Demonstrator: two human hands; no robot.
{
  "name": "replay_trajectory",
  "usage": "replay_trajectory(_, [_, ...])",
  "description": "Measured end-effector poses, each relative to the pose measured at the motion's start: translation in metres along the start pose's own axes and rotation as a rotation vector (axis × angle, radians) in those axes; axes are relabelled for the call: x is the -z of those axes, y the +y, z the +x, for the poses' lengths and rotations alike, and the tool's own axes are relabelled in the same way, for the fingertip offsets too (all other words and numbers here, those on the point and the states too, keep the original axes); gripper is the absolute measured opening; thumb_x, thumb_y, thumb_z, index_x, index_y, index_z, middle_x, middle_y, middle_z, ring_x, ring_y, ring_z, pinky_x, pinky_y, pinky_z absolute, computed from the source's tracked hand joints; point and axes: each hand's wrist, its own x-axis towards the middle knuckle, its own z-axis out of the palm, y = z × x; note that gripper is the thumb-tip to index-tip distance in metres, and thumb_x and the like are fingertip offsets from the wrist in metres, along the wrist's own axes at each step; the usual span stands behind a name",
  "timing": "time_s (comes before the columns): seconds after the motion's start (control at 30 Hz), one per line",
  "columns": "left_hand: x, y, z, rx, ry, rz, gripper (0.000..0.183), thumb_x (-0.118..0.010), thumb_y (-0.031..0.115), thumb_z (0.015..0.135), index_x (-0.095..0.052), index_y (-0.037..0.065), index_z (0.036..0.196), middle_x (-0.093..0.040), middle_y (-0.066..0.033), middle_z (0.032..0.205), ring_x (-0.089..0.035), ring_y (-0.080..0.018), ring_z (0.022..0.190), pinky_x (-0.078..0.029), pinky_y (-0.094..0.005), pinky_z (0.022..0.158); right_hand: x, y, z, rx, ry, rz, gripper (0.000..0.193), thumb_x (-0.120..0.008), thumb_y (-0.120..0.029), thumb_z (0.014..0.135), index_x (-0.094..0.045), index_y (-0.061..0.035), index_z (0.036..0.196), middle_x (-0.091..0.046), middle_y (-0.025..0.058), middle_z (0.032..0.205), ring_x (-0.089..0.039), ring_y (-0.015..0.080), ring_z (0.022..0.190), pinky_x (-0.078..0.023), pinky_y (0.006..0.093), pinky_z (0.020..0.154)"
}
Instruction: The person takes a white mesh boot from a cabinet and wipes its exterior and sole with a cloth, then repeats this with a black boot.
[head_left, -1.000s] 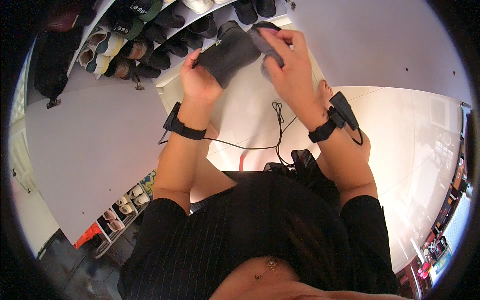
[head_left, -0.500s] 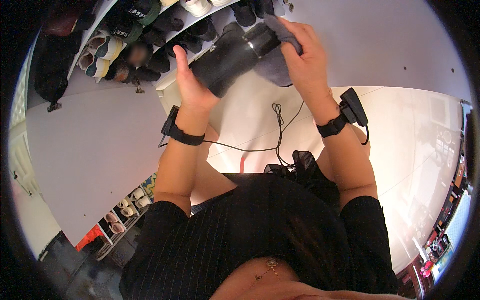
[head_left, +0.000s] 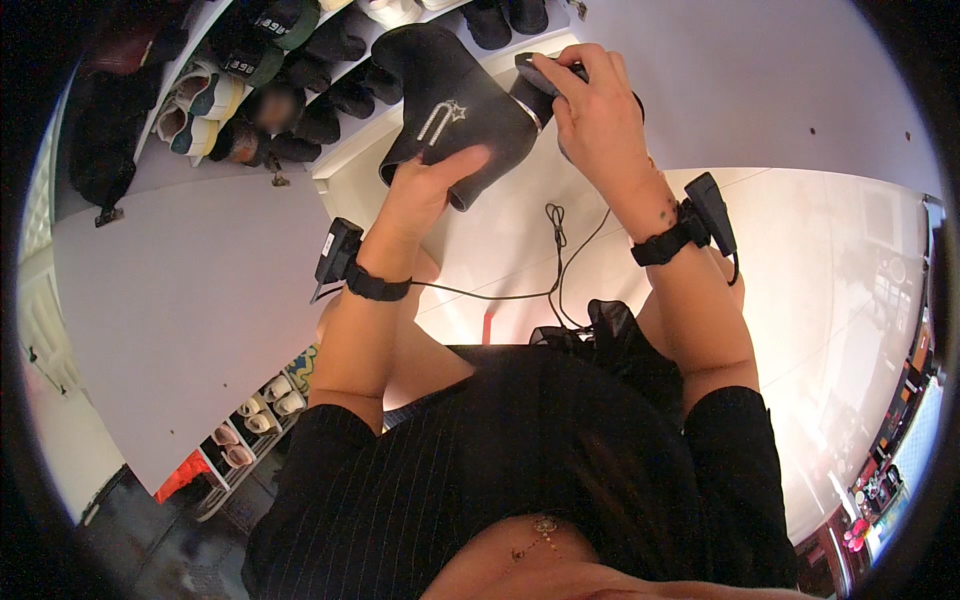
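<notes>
My left hand point(head_left: 425, 190) is closed on a black ankle boot point(head_left: 490, 115), its thumb lying across the shaft near the opening. The boot is tilted, with a shiny star-shaped ornament point(head_left: 447, 118) on its side and a thin silver band point(head_left: 527, 112) near the part toward my right hand. My right hand point(head_left: 602, 115) bends its fingers over a dark grey cloth point(head_left: 578, 72), pressed against that end of the boot. The cloth is mostly hidden behind the fingers, and so is the boot's end.
Shelves with several shoes point(head_left: 210, 95) and dark caps point(head_left: 290, 22) stand ahead and to the left. A pale cabinet door point(head_left: 190, 300) hangs open at left. A thin black cable point(head_left: 490, 300) links my two wristbands. Lower left, more shoes sit on a rack point(head_left: 235, 455).
The boot has turned so its ornamented side shows. My left thumb, stretched out before, now lies on the boot. My right hand has shifted lower with the cloth, which shows less.
</notes>
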Motion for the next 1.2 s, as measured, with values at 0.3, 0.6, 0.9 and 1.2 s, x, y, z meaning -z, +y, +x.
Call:
replay_trajectory(0.3, [0.000,0.006,0.000,0.018,0.028,0.085,0.030,-0.073,0.005,0.083,-0.067,-0.003,0.111,-0.070,-0.0089,0.107,-0.067,-0.0178,0.092,-0.052,-0.0280,0.083,-0.004,0.003,0.001,-0.010,-0.025,-0.048,0.041,-0.064,0.001,0.074,-0.070,-0.0113,0.112,-0.057,0.0070,0.104,-0.055,0.0275,0.100,-0.053,0.0380,0.083])
replay_trajectory(0.6, [0.000,0.012,0.002,-0.018,0.068,-0.023,0.033,-0.068,-0.001,0.083,-0.062,-0.005,0.116,-0.069,-0.0138,0.108,-0.068,-0.0242,0.097,-0.055,-0.0343,0.086,-0.004,-0.007,-0.006,0.005,-0.037,-0.019,0.048,-0.066,0.000,0.074,-0.066,-0.0114,0.121,-0.055,0.0083,0.105,-0.054,0.0304,0.101,-0.052,0.0389,0.081])
replay_trajectory(0.9, [0.008,0.016,0.010,-0.001,-0.010,-0.409,0.043,-0.060,0.004,0.087,-0.053,-0.011,0.126,-0.063,-0.0240,0.121,-0.065,-0.0352,0.109,-0.053,-0.0427,0.098,-0.008,-0.019,-0.006,-0.004,0.056,0.070,0.057,-0.064,0.004,0.072,-0.061,-0.0092,0.127,-0.052,0.0119,0.111,-0.052,0.0328,0.100,-0.051,0.0394,0.083])
replay_trajectory(1.2, [0.015,0.013,0.017,0.076,-0.115,-0.615,0.050,-0.052,0.011,0.093,-0.044,-0.010,0.138,-0.054,-0.0271,0.136,-0.056,-0.0402,0.124,-0.043,-0.0492,0.109,-0.010,-0.025,-0.007,-0.023,0.036,0.058,0.066,-0.062,0.005,0.072,-0.054,-0.0090,0.135,-0.049,0.0150,0.111,-0.051,0.0355,0.100,-0.050,0.0409,0.084])
